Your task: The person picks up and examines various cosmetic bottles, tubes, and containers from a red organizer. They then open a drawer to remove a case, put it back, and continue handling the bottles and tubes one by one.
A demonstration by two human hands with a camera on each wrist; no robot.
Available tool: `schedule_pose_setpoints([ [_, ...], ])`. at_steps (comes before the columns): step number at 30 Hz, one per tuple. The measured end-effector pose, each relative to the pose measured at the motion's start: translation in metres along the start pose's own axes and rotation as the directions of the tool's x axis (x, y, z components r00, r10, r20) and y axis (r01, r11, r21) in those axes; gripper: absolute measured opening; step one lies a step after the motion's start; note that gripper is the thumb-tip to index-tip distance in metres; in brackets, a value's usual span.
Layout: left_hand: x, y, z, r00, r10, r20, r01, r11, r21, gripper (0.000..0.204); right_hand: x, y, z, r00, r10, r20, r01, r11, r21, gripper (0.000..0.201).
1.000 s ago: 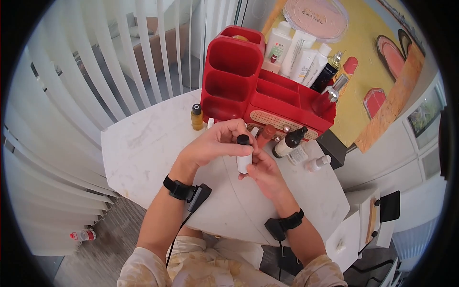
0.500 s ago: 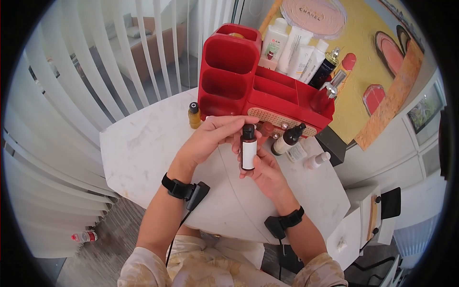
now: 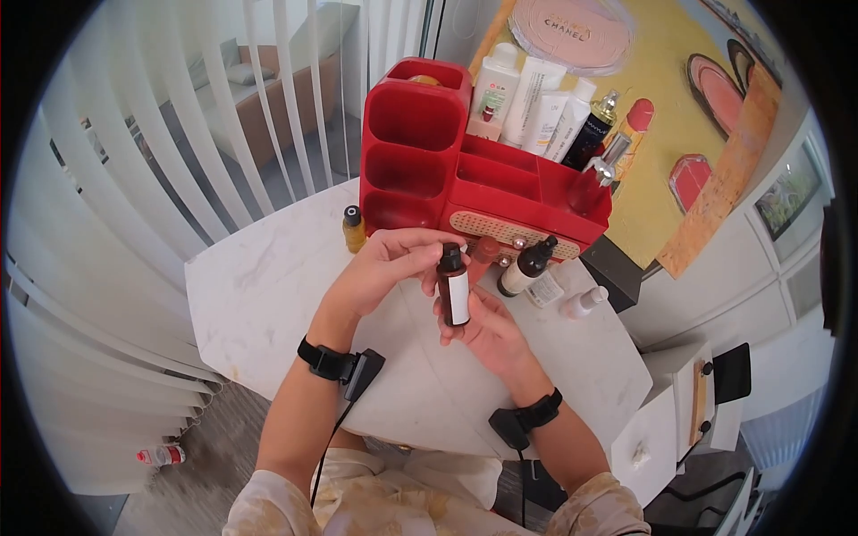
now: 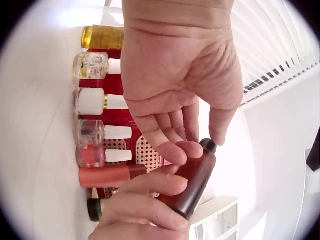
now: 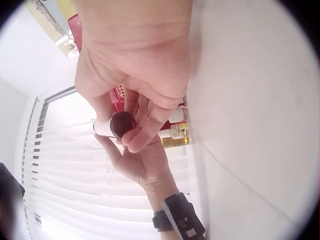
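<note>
A small dark brown bottle (image 3: 454,299) with a black cap and a white label is held above the table, tilted slightly, between both hands. My right hand (image 3: 497,336) grips its lower body, thumb on the label side and fingers round the other. At the top, my left hand (image 3: 380,272) pinches the black cap (image 4: 208,145) between thumb and fingertips. The right wrist view looks at the bottle's dark round base (image 5: 123,124), with the right fingers around it and the left palm (image 5: 147,162) beyond.
A red organizer (image 3: 458,195) holding tubes and bottles stands at the table's back. Along its front are a yellow bottle (image 3: 354,232), several white-capped nail polish bottles (image 4: 89,102), a coral tube (image 4: 106,176), a dark pump bottle (image 3: 528,266) and a pale bottle (image 3: 584,302).
The bottle has been turned, so its white label now faces more to the right and brown glass shows on the left. Both hands stay on it, shifted slightly left in view.
</note>
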State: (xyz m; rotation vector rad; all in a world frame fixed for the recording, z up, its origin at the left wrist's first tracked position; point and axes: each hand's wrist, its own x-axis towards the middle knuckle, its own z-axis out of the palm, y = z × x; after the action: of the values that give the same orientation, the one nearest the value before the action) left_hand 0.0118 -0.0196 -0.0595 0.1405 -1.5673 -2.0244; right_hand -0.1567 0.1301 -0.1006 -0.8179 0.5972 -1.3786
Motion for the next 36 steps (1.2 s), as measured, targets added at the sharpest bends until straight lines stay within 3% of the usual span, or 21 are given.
schedule_pose_setpoints([
  [9, -0.001, -0.001, 0.001, 0.999, -0.003, 0.053, 0.002, 1.000, 0.030, 0.028, 0.000, -0.003, 0.005, 1.000, 0.025, -0.004, -0.025, 1.000, 0.004, 0.045],
  [18, 0.001, -0.003, 0.003, 0.999, -0.030, -0.018, 0.030, 0.998, 0.050, 0.034, -0.001, 0.000, 0.002, 0.999, 0.006, -0.037, -0.009, 0.997, -0.075, 0.042],
  [26, -0.001, 0.001, 0.002, 1.000, -0.015, 0.013, 0.014, 0.998, 0.061, 0.027, 0.000, -0.001, 0.003, 0.999, 0.019, -0.049, -0.021, 0.999, -0.039, 0.041],
  [33, -0.004, 0.016, 0.013, 1.000, 0.010, -0.026, -0.007, 0.995, 0.104, 0.028, 0.004, 0.005, -0.002, 0.994, 0.084, -0.076, -0.099, 0.969, -0.227, 0.068],
  [36, -0.003, 0.017, 0.007, 0.989, 0.106, -0.101, -0.090, 0.984, 0.151, 0.029, 0.007, 0.008, -0.003, 0.990, 0.130, -0.057, -0.140, 0.955, -0.262, 0.077],
])
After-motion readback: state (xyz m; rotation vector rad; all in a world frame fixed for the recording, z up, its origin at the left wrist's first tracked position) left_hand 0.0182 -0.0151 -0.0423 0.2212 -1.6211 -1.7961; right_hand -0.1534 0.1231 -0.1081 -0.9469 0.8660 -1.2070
